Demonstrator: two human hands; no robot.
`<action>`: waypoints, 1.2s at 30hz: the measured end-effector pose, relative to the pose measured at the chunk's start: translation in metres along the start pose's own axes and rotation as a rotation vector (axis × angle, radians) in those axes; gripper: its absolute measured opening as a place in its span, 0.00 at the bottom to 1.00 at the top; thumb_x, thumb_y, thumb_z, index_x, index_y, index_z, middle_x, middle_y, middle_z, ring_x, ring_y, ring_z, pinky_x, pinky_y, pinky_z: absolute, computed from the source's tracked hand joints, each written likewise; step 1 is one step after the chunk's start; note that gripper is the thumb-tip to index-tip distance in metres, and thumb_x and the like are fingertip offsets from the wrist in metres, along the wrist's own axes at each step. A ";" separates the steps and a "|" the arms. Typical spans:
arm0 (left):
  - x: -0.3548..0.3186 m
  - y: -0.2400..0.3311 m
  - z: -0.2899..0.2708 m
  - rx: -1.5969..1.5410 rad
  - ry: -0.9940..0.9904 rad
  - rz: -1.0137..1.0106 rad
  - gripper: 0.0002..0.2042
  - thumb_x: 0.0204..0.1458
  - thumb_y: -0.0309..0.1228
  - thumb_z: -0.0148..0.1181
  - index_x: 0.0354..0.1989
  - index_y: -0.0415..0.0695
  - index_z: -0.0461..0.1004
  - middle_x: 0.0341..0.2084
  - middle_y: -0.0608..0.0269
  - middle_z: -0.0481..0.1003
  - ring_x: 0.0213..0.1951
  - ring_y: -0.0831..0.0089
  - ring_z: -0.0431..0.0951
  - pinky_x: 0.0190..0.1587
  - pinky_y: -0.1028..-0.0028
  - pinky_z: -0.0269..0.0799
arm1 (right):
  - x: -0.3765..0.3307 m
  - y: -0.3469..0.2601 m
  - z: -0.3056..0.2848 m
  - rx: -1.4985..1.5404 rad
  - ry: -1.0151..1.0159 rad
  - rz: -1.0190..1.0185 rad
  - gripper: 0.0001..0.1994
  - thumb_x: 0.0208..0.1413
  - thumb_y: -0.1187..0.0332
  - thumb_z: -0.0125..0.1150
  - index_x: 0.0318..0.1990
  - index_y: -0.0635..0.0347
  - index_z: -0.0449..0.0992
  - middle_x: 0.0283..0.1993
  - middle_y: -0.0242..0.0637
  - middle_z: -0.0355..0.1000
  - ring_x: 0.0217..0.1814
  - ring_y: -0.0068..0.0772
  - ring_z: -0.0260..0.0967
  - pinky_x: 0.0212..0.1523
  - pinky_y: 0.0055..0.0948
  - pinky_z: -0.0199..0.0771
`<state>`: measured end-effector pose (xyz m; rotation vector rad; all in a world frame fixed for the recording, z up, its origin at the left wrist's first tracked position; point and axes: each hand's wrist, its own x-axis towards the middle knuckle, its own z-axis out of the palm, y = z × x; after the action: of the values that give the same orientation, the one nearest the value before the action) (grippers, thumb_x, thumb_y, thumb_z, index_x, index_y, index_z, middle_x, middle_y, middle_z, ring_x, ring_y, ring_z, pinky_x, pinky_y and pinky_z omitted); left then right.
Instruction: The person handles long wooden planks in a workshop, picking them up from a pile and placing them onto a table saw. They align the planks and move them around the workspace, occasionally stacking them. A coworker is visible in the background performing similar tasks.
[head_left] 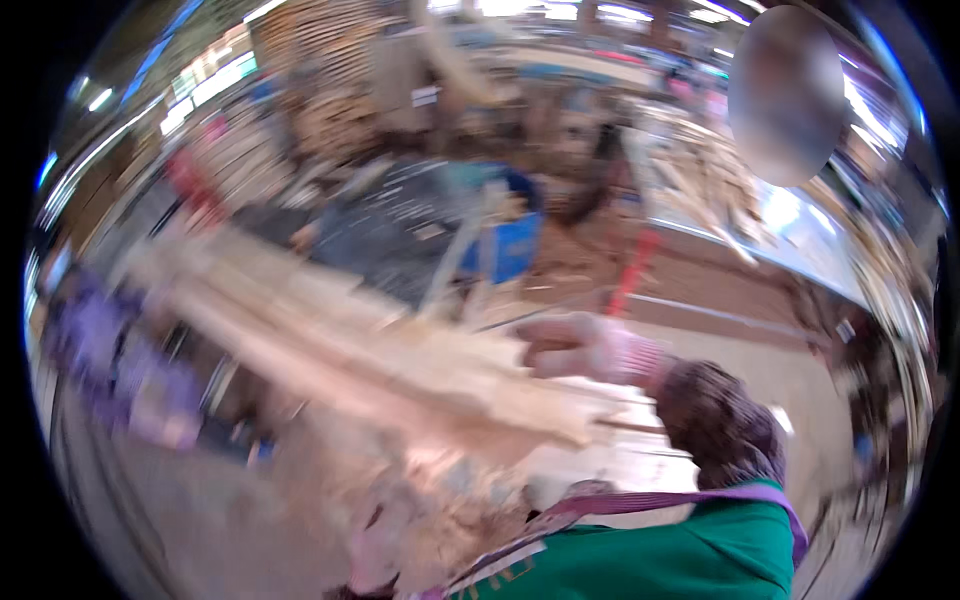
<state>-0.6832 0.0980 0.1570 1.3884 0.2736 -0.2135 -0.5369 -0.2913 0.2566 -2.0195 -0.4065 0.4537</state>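
The whole picture is smeared by motion. My right hand (580, 345), in a pale pinkish glove, reaches left over the near end of a row of long pale wooden boards (400, 350). Its fingers are curved, with a gap between them and the thumb, and no held thing shows there. Whether it touches the boards is unclear. Low in the view, my left hand (382, 535), gloved too, hangs beside the near side of the boards. Blur hides its fingers and anything they might hold.
Beyond the boards lie a dark sheet-like surface (385, 235) and a blue container (515, 240). A metal-topped table (790, 225) with wood strips stands at the right. Someone in purple clothing (125, 355) is at the left. Stacked wood (320, 60) rises at the back.
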 end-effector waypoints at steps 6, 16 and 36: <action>-0.165 -0.089 -0.181 -0.431 0.225 0.063 0.23 0.64 0.27 0.66 0.66 0.34 0.74 0.48 0.52 0.84 0.45 0.60 0.86 0.48 0.60 0.85 | -0.007 -0.089 0.243 0.367 -0.535 -0.015 0.29 0.71 0.71 0.63 0.75 0.71 0.64 0.63 0.50 0.78 0.61 0.39 0.80 0.64 0.38 0.79; -0.384 -0.147 -0.346 -0.675 1.027 0.181 0.23 0.64 0.27 0.65 0.67 0.34 0.73 0.46 0.46 0.83 0.40 0.57 0.86 0.42 0.56 0.87 | 0.048 -0.145 0.626 0.078 -1.205 -0.068 0.29 0.70 0.56 0.66 0.72 0.62 0.73 0.67 0.44 0.78 0.69 0.34 0.74 0.72 0.35 0.69; -0.272 0.129 -0.792 -0.208 1.030 0.405 0.21 0.63 0.26 0.59 0.63 0.32 0.76 0.46 0.49 0.84 0.43 0.62 0.84 0.47 0.60 0.83 | 0.293 -0.347 1.045 -0.024 -0.971 -0.410 0.22 0.60 0.54 0.63 0.59 0.52 0.77 0.42 0.52 0.81 0.42 0.57 0.81 0.44 0.52 0.77</action>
<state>-0.9532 0.8970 0.2381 1.2130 0.8197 0.8715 -0.8121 0.7966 0.0580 -1.5501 -1.3777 1.1494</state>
